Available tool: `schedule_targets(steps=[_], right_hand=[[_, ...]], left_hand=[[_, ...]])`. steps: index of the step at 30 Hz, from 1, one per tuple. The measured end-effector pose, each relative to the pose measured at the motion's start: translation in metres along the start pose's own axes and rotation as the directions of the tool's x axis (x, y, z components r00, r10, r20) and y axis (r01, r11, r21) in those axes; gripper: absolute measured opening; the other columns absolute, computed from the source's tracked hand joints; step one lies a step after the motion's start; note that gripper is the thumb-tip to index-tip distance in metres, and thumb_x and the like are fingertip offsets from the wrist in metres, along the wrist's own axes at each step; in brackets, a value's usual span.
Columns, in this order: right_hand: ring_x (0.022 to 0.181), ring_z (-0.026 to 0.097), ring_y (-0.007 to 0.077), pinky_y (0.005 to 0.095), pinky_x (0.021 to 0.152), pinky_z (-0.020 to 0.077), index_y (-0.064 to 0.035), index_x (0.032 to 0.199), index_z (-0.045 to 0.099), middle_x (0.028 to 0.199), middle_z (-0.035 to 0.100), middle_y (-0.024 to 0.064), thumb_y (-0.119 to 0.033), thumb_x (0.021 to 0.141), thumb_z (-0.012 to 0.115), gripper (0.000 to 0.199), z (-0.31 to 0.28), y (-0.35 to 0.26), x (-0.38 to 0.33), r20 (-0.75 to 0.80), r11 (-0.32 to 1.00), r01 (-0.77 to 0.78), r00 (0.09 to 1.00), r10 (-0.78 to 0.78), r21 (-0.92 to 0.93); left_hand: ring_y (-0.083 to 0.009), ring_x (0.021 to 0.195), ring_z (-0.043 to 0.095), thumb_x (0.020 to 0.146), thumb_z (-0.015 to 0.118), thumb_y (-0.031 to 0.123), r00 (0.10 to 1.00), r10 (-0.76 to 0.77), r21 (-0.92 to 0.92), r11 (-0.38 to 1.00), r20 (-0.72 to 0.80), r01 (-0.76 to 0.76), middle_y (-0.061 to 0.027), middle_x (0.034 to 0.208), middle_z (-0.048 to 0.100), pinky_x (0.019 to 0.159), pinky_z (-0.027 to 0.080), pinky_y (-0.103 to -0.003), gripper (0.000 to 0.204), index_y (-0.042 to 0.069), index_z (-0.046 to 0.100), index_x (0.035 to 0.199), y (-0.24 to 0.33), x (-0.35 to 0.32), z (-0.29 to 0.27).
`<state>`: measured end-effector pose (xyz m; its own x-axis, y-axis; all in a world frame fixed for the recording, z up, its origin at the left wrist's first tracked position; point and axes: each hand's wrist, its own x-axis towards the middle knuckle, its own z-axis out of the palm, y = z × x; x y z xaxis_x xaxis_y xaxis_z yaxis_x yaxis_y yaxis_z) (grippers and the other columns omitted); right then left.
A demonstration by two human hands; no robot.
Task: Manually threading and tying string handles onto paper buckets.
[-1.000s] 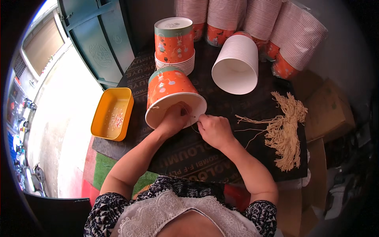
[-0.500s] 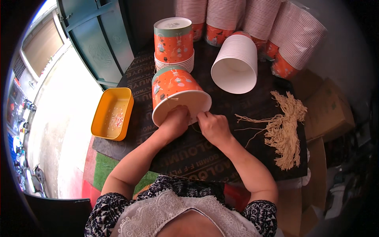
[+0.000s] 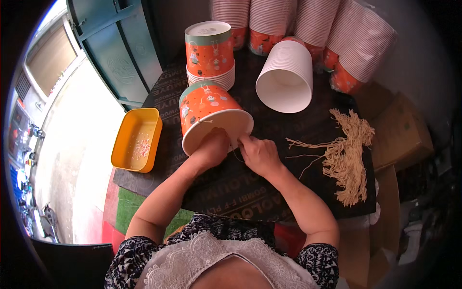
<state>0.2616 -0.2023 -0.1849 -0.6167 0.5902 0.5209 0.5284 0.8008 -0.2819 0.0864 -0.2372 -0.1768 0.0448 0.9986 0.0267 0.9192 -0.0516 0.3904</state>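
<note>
An orange paper bucket (image 3: 211,103) with a green band and small printed figures lies tipped, its white mouth toward me. My left hand (image 3: 215,144) reaches inside it, and its fingers are hidden there. At the right side of the rim, my right hand (image 3: 258,153) pinches with thumb and forefinger. A thin cord (image 3: 235,155) hangs in a loop just below those fingertips. Another short bit of pale cord shows at the upper rim. To the right lies a bundle of beige cords (image 3: 349,159), a few strands trailing toward my right hand.
Behind the bucket stands an upside-down stack of orange buckets (image 3: 209,53). A white-mouthed bucket stack (image 3: 286,79) lies on its side. Wrapped stacks (image 3: 272,21) line the back. A yellow tub (image 3: 156,142) with small bits sits left on the black table (image 3: 298,127). Cardboard boxes (image 3: 402,130) are at right.
The bucket has shifted slightly left and turned a little, with my left hand still inside it. My right hand has moved a little left with the rim.
</note>
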Motion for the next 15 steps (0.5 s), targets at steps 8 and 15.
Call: schedule_targets(steps=[8, 15], right_hand=[[0.069, 0.065, 0.0352, 0.0453, 0.058, 0.0512, -0.0069, 0.093, 0.054, 0.078, 0.067, 0.0137, -0.008, 0.082, 0.061, 0.013, 0.001, 0.003, -0.001, 0.029, 0.993, -0.088, 0.996, 0.086, 0.078], [0.072, 0.065, 0.0362, 0.0457, 0.060, 0.0514, -0.0070, 0.093, 0.055, 0.079, 0.066, 0.0152, -0.007, 0.082, 0.061, 0.013, -0.002, 0.002, 0.002, 0.088, 0.982, -0.149, 0.986, 0.139, 0.118]], left_hand=[[-0.0189, 0.067, 0.060, 0.084, 0.055, 0.020, 0.986, -0.156, -0.661, 0.735, 0.051, 0.150, -0.0109, 0.074, 0.063, 0.060, 0.046, -0.031, 0.023, -0.001, 0.064, 0.087, 0.004, 0.000, -0.008], [-0.0082, 0.048, 0.044, 0.082, 0.058, 0.014, 0.960, -0.218, -0.885, 0.391, 0.178, 0.253, -0.0008, 0.061, 0.051, 0.040, 0.030, -0.023, 0.013, 0.002, 0.063, 0.086, 0.011, -0.001, -0.012]])
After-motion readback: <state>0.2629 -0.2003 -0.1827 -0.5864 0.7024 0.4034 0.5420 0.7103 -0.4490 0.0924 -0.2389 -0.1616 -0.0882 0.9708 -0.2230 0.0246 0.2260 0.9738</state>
